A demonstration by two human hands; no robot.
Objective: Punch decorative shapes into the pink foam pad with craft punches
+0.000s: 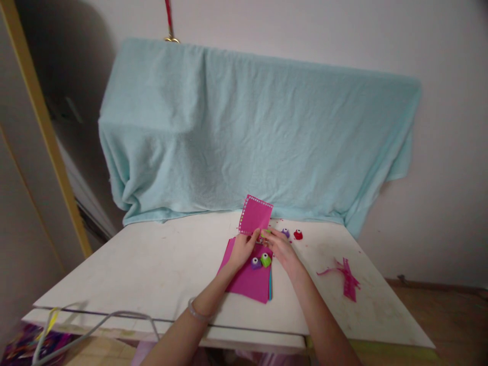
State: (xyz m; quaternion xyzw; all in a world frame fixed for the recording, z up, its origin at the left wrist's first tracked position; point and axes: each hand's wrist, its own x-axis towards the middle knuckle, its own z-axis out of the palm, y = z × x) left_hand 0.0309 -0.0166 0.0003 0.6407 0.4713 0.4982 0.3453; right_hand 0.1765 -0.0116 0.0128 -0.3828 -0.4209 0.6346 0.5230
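Observation:
My left hand [242,249] pinches the lower edge of a small pink paper square [255,215] with punched holes along its left and top edges, held upright above the table. My right hand [279,247] is closed around a small green craft punch [266,233] at the square's bottom edge. Beneath both hands lies a stack of pink paper sheets [249,282] with a blue sheet showing at its right edge. A purple punch [255,263] and a green punch [266,260] rest on that stack.
A purple punch [285,233] and a red punch [298,235] sit further back on the white table [152,269]. Pink paper scraps [346,278] lie at the right. A light blue towel [251,132] drapes something behind. Cables [95,323] hang at the front left.

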